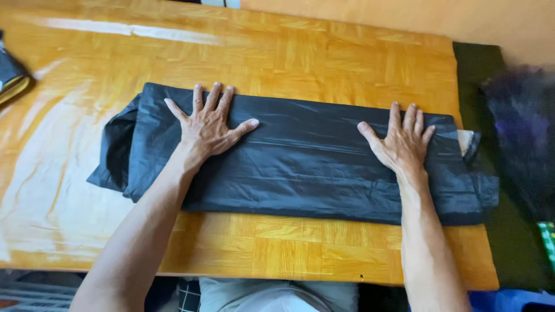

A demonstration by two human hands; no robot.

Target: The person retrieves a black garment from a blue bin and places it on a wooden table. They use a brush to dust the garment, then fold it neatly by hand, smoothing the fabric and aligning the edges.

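A black plastic bag (306, 162), folded into a long flat band, lies across a wooden table (324, 58). My left hand (209, 121) presses flat on the bag's left part, fingers spread and pointing away from me. My right hand (402, 141) lies flat on the bag's right part, fingers together and palm down. Neither hand grips anything. The bag's left end (115, 150) bunches loosely past the fold, and its right end (477, 179) reaches beyond the table's right edge.
A dark object with a yellow edge (11, 81) sits at the table's far left. Dark green and black fabric (514, 133) lies off the right edge. The table's near edge (324, 277) is just in front of my body.
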